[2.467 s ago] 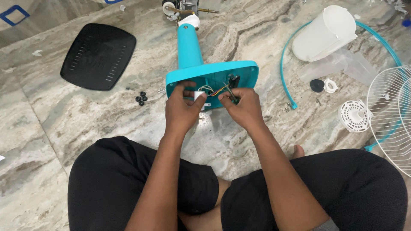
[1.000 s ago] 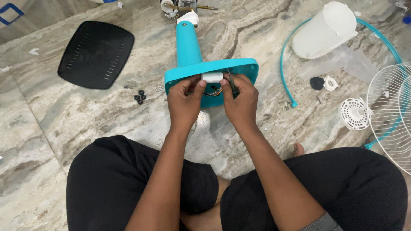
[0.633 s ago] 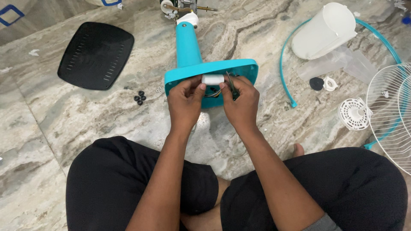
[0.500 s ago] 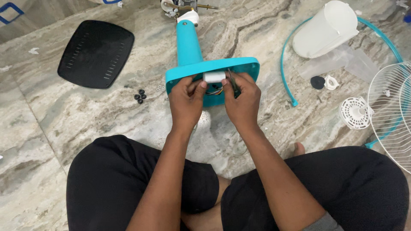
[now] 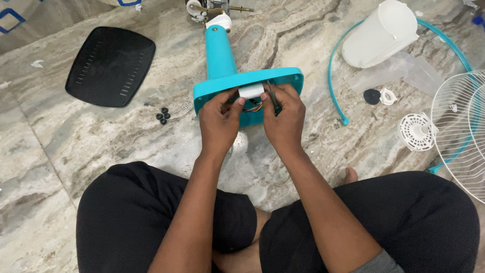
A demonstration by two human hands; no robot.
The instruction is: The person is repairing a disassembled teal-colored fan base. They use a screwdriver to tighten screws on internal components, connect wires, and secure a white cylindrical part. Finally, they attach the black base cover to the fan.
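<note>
A teal fan stand [image 5: 221, 53] lies on the marble floor, its hollow base [image 5: 290, 78] facing me. My left hand [image 5: 218, 121] and my right hand [image 5: 284, 117] are both at the open underside of the base. Together their fingertips pinch a small white block [image 5: 251, 91] with coloured wires [image 5: 253, 106] running beneath it. My right hand also grips a thin dark tool [image 5: 273, 101] beside the block. What lies deeper inside the base is hidden by my hands.
A black base cover [image 5: 110, 65] lies at the left, with small black pieces and washers [image 5: 163, 116] near it. At the right are a white motor housing [image 5: 380, 33], a teal ring [image 5: 333, 76], a white hub [image 5: 417, 132], a white wire grille [image 5: 462, 129] and a clear bag [image 5: 399, 73]. My crossed legs fill the foreground.
The white block has come up into view at the base's edge between both hands; earlier the hands worked lower among the wires. The stand has barely shifted.
</note>
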